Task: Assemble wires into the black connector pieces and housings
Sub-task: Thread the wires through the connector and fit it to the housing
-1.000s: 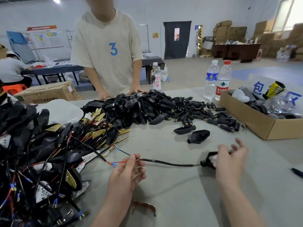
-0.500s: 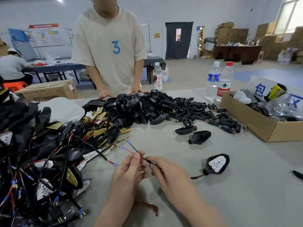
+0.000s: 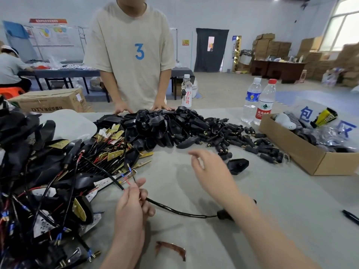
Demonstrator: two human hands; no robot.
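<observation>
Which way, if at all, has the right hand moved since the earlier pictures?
Yes. The right hand has left the wire gripped by the left hand and gone forward, towards the lone housing.

Grey flat table top (image 3: pixel 272 226). Far centre: heap of black teardrop-shaped plastic housings (image 3: pixel 165 125), trailing rightward into a scatter of small black cylindrical plugs (image 3: pixel 252 146); one separate black housing (image 3: pixel 238 166) lies just nearer. Left: tangle of wired black assemblies with red and blue leads (image 3: pixel 48 181). Right: open brown cardboard box (image 3: pixel 303 152), with two clear plastic water bottles (image 3: pixel 251 100) upright beside it. Near side: thin black cable (image 3: pixel 178 212), curved brown translucent strip (image 3: pixel 172 249), black pen (image 3: pixel 350 217).
</observation>
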